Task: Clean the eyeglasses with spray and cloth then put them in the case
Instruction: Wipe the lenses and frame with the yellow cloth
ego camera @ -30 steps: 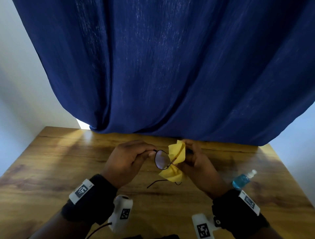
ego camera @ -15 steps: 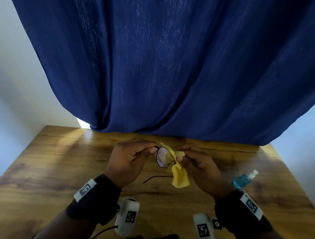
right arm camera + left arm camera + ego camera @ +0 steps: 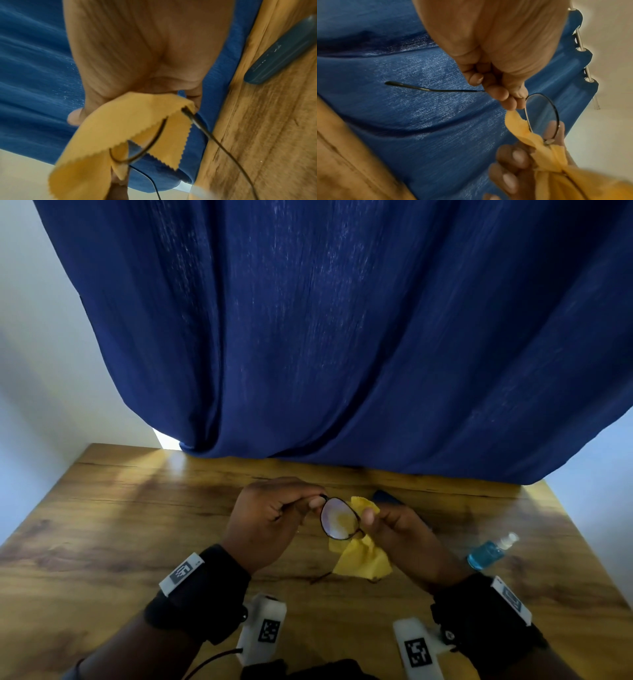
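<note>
Thin dark-rimmed eyeglasses (image 3: 339, 518) are held up above the wooden table (image 3: 137, 525). My left hand (image 3: 274, 515) pinches the frame at its left hinge (image 3: 524, 96), with one temple arm (image 3: 433, 89) sticking out free. My right hand (image 3: 394, 525) holds a yellow cloth (image 3: 363, 559) wrapped over the other lens, thumb in front; the cloth (image 3: 123, 129) hangs down below the glasses. A blue spray bottle (image 3: 488, 551) lies on the table to the right. A dark blue case (image 3: 281, 54) lies on the table behind my right hand, partly hidden in the head view (image 3: 387, 497).
A dark blue curtain (image 3: 342, 337) hangs right behind the table's far edge. White walls close both sides. Bare table surface shows to the left of my hands and in front of them.
The glasses turned so one lens now faces me. My right hand shifted the cloth from bunched at the bridge to spread behind and over the right lens, hanging lower.
</note>
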Demonstrator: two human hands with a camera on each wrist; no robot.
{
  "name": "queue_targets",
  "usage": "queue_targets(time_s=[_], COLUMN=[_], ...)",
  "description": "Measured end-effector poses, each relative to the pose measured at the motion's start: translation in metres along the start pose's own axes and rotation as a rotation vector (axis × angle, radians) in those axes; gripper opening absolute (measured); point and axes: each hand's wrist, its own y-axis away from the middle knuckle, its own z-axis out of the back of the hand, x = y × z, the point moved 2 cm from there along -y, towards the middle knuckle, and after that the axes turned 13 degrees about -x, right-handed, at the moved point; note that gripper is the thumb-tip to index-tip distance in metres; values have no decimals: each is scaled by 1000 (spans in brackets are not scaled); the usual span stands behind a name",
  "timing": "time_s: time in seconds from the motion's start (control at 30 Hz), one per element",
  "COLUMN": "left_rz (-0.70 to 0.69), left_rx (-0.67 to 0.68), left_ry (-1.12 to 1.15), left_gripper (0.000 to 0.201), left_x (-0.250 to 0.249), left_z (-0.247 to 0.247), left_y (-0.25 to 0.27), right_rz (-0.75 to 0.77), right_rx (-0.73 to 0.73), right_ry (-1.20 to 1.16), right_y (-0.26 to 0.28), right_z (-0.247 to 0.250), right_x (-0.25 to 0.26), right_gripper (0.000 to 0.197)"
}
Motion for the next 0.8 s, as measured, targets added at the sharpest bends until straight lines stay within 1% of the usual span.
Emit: queue_targets(time_s=[0.03, 0.07, 0.1, 0.13, 0.2, 0.23, 0.27, 0.33, 0.43, 0.5, 0.6, 0.67, 0.73, 0.8], left_rz=[14, 22, 23, 20, 17, 21, 29, 30, -5, 5, 50, 72, 115, 209], left_rx=[-7, -12, -16, -17, -13, -9, -3, 13, 25, 25, 30, 36, 25, 0], left_ry=[1, 6, 9, 6, -6, -7, -3, 8, 2, 10, 36, 36, 17, -12], left_gripper=[20, 20, 20, 21, 22, 22, 22, 21, 21, 21, 19, 20, 20, 32], left_x=[3, 5, 7, 6, 6, 5, 5, 3, -2, -1, 3, 4, 4, 6], left_z=[2, 4, 6, 8, 9, 8, 7, 4, -2, -5, -6, -6, -6, -6], left_y=[1, 2, 2, 2, 3, 3, 3, 4, 4, 4, 3, 1, -1, -2], right_rz=[-40, -99, -148, -196, -217, -200, -195, -172, -136, -156, -182, -174, -166, -186], right_rx=[11, 43, 117, 190, 317, 355, 354, 277, 135, 96, 108, 86, 5, -74], right_ry=[8, -12, -61, -115, -139, -127, -104, -76, -61, -84, -117, -148, -208, -298], right_y=[1, 2, 3, 4, 8, 9, 10, 9, 6, 6, 6, 5, 1, -4], right_z=[4, 9, 15, 21, 28, 30, 29, 25, 17, 12, 6, 2, -1, -2], right_x=[-1, -2, -4, -5, -3, -3, -1, 0, 1, 0, 1, 2, -1, -5], right_gripper=[77, 81, 79, 69, 40, 26, 19, 20, 12, 10, 11, 13, 22, 28])
